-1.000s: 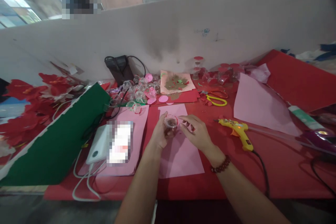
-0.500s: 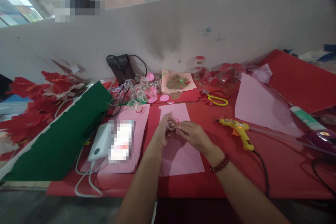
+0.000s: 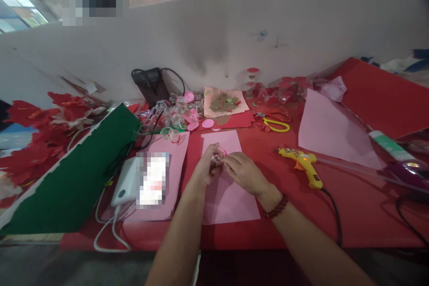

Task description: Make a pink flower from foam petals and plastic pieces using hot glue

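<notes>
Over a pink sheet [image 3: 231,201] on the red table, my left hand [image 3: 207,167] is closed around a small clear plastic piece [image 3: 216,158] with a pink-red edge. It looks like the clear rounded pieces [image 3: 177,118] heaped at the back left. My right hand [image 3: 244,170], with a beaded bracelet at the wrist, has its fingertips pinched at the near side of that piece. What the right fingers grip is partly hidden. A yellow glue gun [image 3: 306,163] lies to the right of my right hand, its small light glowing.
A white power bank [image 3: 125,183] with cables and a blurred phone [image 3: 153,178] lie left on pink sheets. Yellow-handled scissors [image 3: 276,125] lie behind. A green board [image 3: 77,178] leans by red fabric flowers [image 3: 33,120]. A low white wall [image 3: 201,40] stands behind the table.
The view has shifted slightly. Both hands stay together at the clear plastic piece, with the right fingers turned a little against it.
</notes>
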### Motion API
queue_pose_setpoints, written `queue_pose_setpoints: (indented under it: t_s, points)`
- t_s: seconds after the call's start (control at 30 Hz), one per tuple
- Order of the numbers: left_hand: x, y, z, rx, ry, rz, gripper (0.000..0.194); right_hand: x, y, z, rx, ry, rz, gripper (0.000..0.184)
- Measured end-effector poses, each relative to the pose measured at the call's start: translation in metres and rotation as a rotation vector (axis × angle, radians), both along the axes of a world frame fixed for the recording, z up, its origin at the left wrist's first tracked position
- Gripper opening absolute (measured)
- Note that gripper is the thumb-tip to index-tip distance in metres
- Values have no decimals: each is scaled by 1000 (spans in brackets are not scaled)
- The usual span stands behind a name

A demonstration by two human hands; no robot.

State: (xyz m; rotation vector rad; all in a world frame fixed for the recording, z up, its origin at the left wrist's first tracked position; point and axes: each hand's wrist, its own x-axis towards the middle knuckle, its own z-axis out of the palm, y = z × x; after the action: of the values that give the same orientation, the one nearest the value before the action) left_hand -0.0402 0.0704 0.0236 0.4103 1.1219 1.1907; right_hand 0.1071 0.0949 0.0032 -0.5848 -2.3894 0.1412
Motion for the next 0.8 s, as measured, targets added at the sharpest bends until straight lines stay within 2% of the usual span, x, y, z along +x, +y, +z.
queue_pose_setpoints:
  t_s: [0.17, 0.27, 0.47, 0.63, 0.8]
  points:
    - [1, 1, -1, -7, 3, 4, 38, -1, 0, 1, 19, -12, -48, 18]
    - [1, 1, 0, -3, 5, -19, 37, -1, 1, 3, -33, 14, -57, 16]
    - [0, 0, 2, 22, 10, -16, 35, -3, 0, 2, -375, 159, -69, 16]
    - [1, 0, 5, 44, 19, -27, 34, -6, -3, 4, -674, 371, -69, 14]
    - [2, -2, 3, 70, -3, -59, 31, -7, -2, 8, -862, 486, -82, 7]
